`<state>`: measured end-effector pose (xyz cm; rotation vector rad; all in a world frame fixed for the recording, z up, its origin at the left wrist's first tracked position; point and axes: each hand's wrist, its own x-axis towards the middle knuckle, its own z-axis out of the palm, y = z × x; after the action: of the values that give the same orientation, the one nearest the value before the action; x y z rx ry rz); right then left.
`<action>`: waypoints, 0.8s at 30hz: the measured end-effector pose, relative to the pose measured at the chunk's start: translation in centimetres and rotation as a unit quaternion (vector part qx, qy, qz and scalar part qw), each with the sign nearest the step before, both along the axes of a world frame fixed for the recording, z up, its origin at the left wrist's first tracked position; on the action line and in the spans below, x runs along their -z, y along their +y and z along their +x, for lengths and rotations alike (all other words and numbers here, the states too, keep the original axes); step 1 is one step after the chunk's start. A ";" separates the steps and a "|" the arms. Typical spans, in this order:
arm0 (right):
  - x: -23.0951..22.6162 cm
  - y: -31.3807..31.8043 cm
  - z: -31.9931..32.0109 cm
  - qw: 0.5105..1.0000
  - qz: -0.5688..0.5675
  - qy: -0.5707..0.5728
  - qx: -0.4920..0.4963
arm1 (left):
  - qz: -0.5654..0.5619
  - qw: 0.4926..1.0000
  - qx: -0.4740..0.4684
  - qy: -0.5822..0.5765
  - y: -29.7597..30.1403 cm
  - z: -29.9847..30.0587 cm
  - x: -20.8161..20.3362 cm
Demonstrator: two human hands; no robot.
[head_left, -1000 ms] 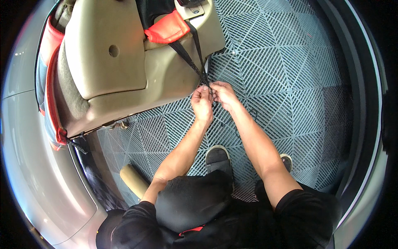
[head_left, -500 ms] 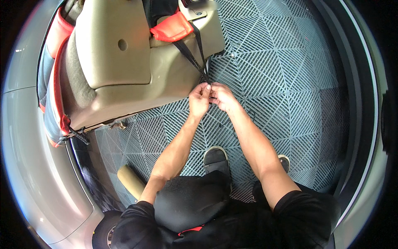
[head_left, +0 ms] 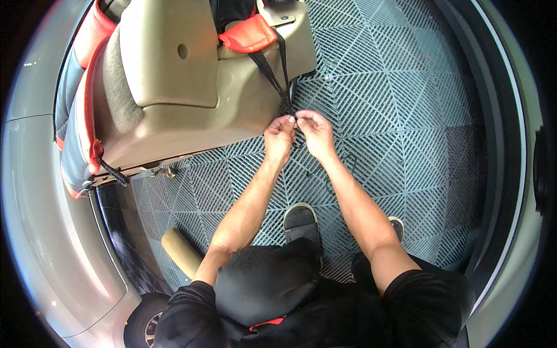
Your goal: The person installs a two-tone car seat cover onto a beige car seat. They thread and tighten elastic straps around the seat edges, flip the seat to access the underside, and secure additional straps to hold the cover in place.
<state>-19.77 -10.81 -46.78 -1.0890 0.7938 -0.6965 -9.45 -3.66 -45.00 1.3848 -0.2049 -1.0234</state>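
Two black straps (head_left: 266,71) run from a red fabric piece (head_left: 250,35) on a tan vehicle seat (head_left: 168,64) and meet at my fingertips. My left hand (head_left: 279,138) is closed, thumb and fingers pinching the straps' joined end. Just beside it, my right hand (head_left: 318,136) is closed too, its thumb and forefinger pinched at the same end. A thin dark cord (head_left: 297,143) seems to hang below the fingers. The exact knot or end between the fingertips is too small to make out.
Grey ribbed floor tiles (head_left: 394,156) lie beneath. Silver car bodywork (head_left: 52,226) curves along the left, with a wheel (head_left: 149,325) low down. A tan cylinder (head_left: 181,253) lies by my left forearm. Red-edged dark fabric (head_left: 84,110) covers the seat's left side; a dark-rimmed panel borders the right.
My right hand has shifted slightly up, its fingers turned and drawn a little away from my left hand. The seat and red fabric appear slightly farther right and up in view.
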 end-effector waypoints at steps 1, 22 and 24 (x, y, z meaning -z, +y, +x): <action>0.1 0.0 -0.1 0.999 -0.040 -0.009 -0.002 | -0.020 1.000 0.003 0.012 0.0 0.0 0.1; -1.5 -2.4 -0.7 0.996 -0.010 0.058 -0.063 | -0.087 0.958 -0.026 0.271 1.1 0.6 0.1; -1.2 -2.8 -0.4 0.988 0.082 0.047 -0.118 | -0.094 0.952 0.001 0.290 1.0 0.7 1.0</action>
<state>-20.17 -13.60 -45.57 -1.0503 0.7732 -0.3747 -8.71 -2.63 -45.96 0.8657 0.1309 -1.3302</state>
